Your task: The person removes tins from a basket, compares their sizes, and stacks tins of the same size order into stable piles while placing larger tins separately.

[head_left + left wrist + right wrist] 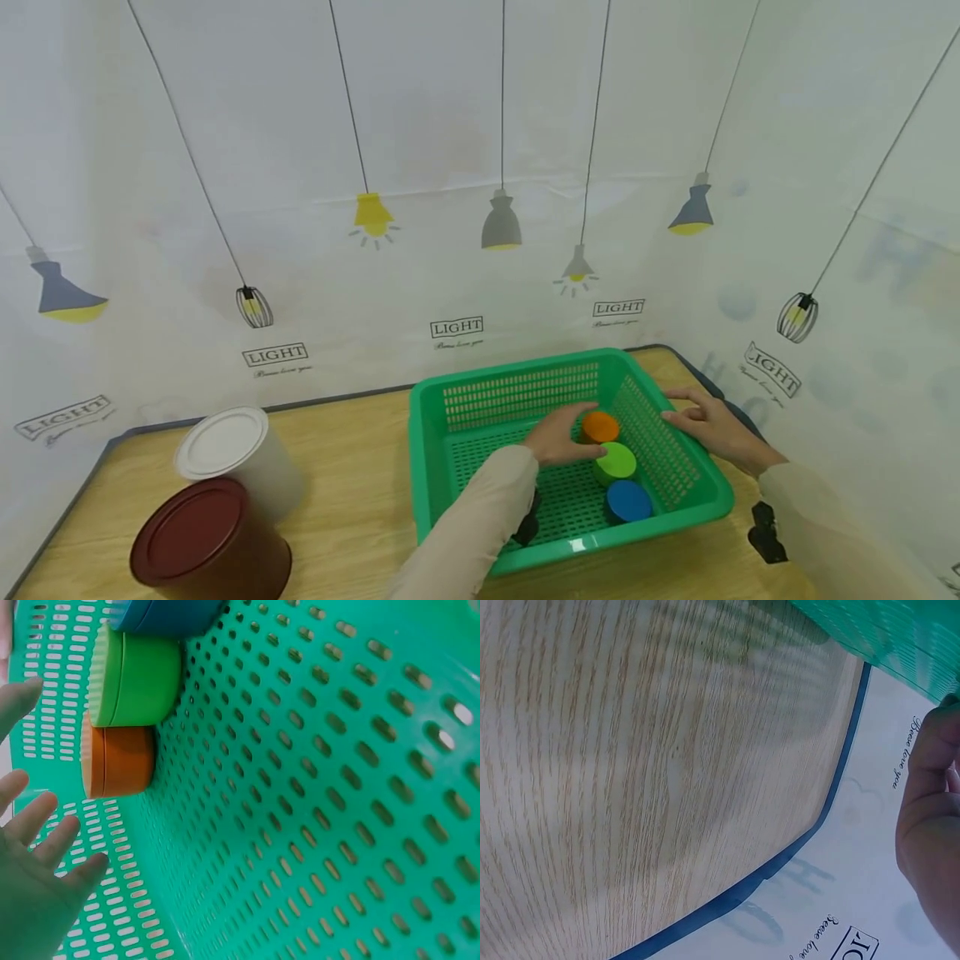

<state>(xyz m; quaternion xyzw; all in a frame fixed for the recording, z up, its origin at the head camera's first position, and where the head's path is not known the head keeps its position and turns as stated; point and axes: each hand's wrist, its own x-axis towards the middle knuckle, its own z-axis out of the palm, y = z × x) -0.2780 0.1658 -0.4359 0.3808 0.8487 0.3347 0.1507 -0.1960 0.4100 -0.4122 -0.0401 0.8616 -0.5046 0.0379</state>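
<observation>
Orange tub (601, 427), left hand (558, 435) outspread

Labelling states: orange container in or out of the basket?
In. The orange container sits on the floor of the green basket, beside the lime container.

Head feed: I look forward and down from above the wearer's side of the tabletop (352, 467); widest of the three, it takes in the whole green basket (577, 545) and the printed wall sheet (420, 108) behind. Left wrist: very near, low over the basket's perforated floor, picture rolled sideways, left fingers (58, 841) at the left margin. Common with head: orange container (124, 761), green container (142, 679), blue container (161, 611). Right wrist: outside the basket, close over the tabletop, facing its dark edge (735, 895), right fingers (934, 742) at the right margin. Common with head: that edge, one basket side, sheet lettering.
</observation>
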